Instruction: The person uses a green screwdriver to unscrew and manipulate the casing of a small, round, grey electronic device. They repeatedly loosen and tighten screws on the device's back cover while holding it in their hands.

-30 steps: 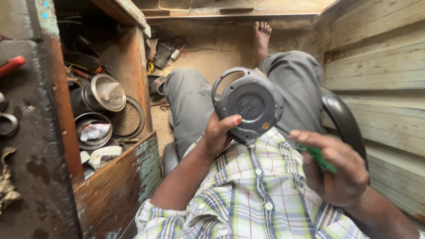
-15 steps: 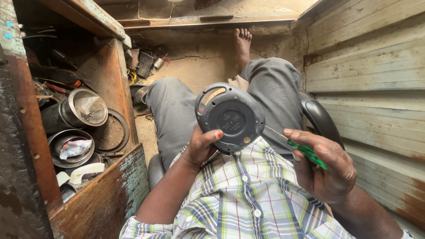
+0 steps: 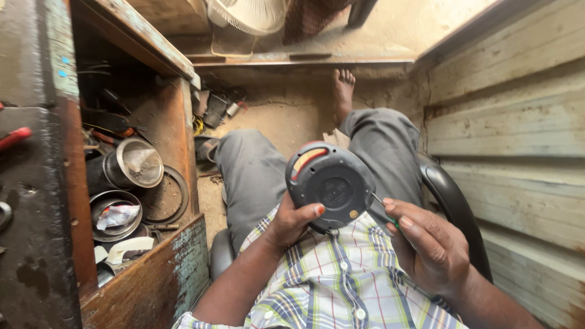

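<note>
My left hand (image 3: 291, 220) grips a round dark-grey appliance base (image 3: 329, 185) from below, its underside turned up toward me, with a red and cream edge at its top left. My right hand (image 3: 426, 244) holds a green-handled screwdriver (image 3: 385, 211), its metal tip touching the right rim of the base. I sit in a black chair (image 3: 454, 210), in a plaid shirt and grey trousers, one bare foot (image 3: 342, 91) stretched out on the sandy floor.
An open wooden cabinet (image 3: 146, 268) at the left holds a metal pot (image 3: 131, 166), round rings and dishes. A wooden plank wall (image 3: 518, 140) runs along the right. A white fan guard (image 3: 247, 15) stands at the top.
The view has tilted down and left. The round base now sits lower and nearer my chest. My right hand has brought the screwdriver tip up against the rim of the base.
</note>
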